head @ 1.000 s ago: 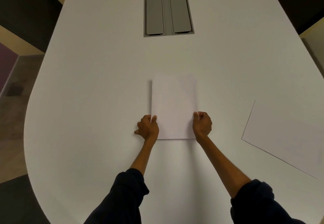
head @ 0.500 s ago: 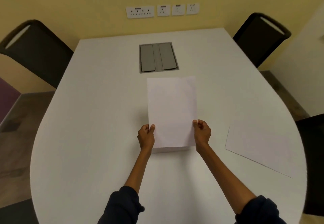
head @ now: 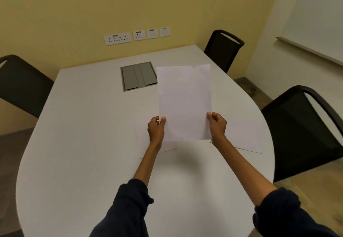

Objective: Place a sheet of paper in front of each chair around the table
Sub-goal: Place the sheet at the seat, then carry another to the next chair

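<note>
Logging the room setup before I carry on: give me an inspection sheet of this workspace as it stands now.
Surface: white table, rounded near end, grey cable hatch set in it.
Job's things: held sheet off the table; flat paper beneath the left hand; second sheet before the near right chair; no paper seen before far chair or left chair.
Clutter: nothing seen.
Grippers: left hand and right hand pinch the held sheet's side edges.
Cables: nothing seen.
Surroundings: yellow wall, wall sockets, whiteboard.

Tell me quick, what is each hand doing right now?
Left hand: pinches the left edge of the paper, held up off the table.
Right hand: pinches the right edge of the same paper.
</note>
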